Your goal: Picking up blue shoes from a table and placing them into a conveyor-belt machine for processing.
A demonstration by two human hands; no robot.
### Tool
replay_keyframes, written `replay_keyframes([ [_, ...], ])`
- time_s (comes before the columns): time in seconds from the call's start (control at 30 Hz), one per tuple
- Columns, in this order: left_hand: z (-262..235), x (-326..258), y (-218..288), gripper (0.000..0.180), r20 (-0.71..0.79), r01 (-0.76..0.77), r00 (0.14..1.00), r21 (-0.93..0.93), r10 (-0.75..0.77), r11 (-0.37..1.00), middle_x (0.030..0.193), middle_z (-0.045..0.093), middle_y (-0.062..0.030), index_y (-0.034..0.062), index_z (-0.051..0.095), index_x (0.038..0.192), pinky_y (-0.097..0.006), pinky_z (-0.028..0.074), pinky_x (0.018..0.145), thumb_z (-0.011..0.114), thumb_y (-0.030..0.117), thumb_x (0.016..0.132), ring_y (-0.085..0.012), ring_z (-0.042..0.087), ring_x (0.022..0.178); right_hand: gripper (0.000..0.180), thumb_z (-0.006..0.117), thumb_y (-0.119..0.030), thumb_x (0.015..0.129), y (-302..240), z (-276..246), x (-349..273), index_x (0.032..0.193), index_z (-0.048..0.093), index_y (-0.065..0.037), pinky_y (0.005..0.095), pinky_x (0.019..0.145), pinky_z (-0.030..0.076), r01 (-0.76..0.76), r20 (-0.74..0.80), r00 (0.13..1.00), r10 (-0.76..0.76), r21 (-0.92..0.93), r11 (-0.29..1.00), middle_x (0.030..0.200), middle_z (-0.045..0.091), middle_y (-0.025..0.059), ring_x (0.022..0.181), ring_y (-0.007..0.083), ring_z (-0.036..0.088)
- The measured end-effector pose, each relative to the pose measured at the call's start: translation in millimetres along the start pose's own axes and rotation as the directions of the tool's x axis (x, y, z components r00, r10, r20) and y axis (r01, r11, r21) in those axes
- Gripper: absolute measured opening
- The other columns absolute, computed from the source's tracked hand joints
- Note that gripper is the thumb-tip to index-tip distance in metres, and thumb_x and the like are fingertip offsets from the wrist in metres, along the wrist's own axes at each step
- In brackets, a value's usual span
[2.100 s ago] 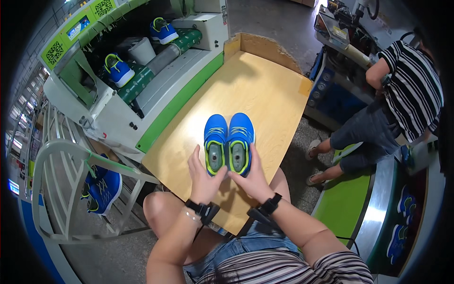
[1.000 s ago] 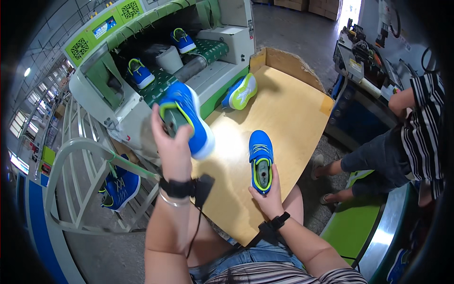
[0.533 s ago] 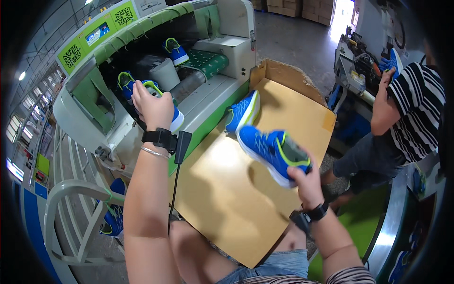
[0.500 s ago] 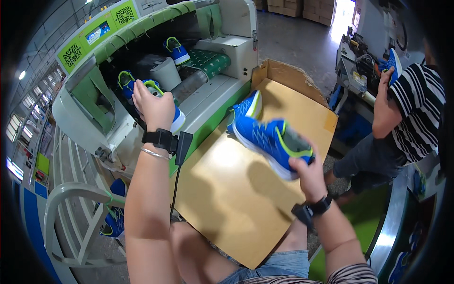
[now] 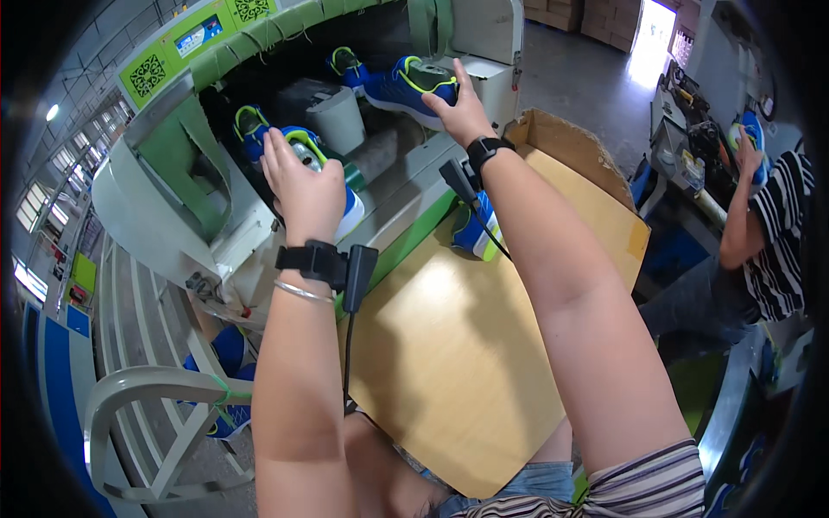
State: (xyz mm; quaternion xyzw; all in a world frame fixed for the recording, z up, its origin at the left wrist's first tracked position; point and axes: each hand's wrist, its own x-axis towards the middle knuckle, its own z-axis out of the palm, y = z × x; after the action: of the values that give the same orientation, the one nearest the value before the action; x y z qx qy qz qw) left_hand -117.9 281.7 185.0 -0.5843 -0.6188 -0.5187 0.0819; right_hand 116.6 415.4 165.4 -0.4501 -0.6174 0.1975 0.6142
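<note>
Reaching into a white-and-green machine, the left hand curls over one blue shoe, its grip hidden; the right hand clasps a second shoe's heel between thumb and fingers. Lowering both level, clear of the shoes beyond, seems wisest.

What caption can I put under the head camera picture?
Left hand and right hand each hold a blue shoe at the open mouth of a white machine.
</note>
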Motion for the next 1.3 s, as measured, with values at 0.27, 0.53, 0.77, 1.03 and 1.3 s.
replay_keyframes([
  [0.27,-19.9,-3.7,0.0,0.086,-0.111,0.060,0.991,-0.111,-0.072,0.992,0.159,0.024,-0.0306,-0.0025,0.028,0.153,-0.043,0.025,0.120,0.073,0.033,0.089,-0.0420,0.025,0.149,0.118,0.079,-0.057,0.075,69.0,-66.7,-217.5,0.160,0.014,-0.007,0.0548,0.121,0.021,-0.059,0.236,0.923,0.304,-0.694,0.718,0.166,0.012,0.0234,0.152,0.0367,0.022],
  [0.53,-89.3,-189.3,61.5,0.068,0.403,0.028,0.909,-0.304,0.102,0.952,0.161,0.016,-0.0262,0.0030,0.039,0.148,-0.048,0.024,0.121,0.068,0.011,0.087,-0.0425,0.022,0.149,0.124,0.085,-0.049,0.071,74.2,-124.1,-251.6,0.155,0.013,0.007,0.0454,0.121,0.026,-0.467,-0.233,0.884,0.405,-0.463,0.753,0.158,0.025,0.0298,0.146,0.0410,0.030],
  [0.77,-104.7,-286.6,42.7,0.059,0.674,0.358,0.730,-0.237,-0.112,0.903,0.161,0.019,-0.0255,0.0027,0.044,0.144,-0.045,0.026,0.120,0.067,0.014,0.091,-0.0412,0.023,0.149,0.101,0.070,-0.022,0.076,42.5,-104.2,-248.7,0.159,0.016,-0.007,0.0458,0.101,0.048,-0.621,-0.175,0.779,0.603,-0.352,0.700,0.134,0.054,0.0288,0.121,0.0421,0.057],
  [1.03,-79.0,-341.8,30.9,0.082,0.638,0.621,0.716,-0.397,-0.284,0.676,0.161,0.016,-0.0267,-0.0002,0.018,0.157,-0.044,0.017,0.123,0.067,0.023,0.096,-0.0380,0.018,0.151,0.085,0.072,-0.013,0.081,-75.8,-94.6,-419.0,0.153,0.031,0.004,0.0400,0.118,0.033,-0.371,0.475,0.824,0.309,0.041,0.928,0.147,0.045,0.0266,0.140,0.0369,0.042],
  [1.3,-104.6,-362.1,54.0,0.107,0.504,0.562,0.770,-0.248,-0.390,0.789,0.159,0.012,-0.0293,0.0000,0.009,0.157,-0.050,0.021,0.121,0.079,0.017,0.078,-0.0441,0.018,0.149,0.100,0.077,-0.008,0.083,-92.1,-107.6,-486.1,0.157,0.012,0.003,0.0396,0.121,0.028,-0.542,0.668,0.671,0.321,0.147,0.827,0.158,0.027,0.0277,0.149,0.0355,0.029],
])
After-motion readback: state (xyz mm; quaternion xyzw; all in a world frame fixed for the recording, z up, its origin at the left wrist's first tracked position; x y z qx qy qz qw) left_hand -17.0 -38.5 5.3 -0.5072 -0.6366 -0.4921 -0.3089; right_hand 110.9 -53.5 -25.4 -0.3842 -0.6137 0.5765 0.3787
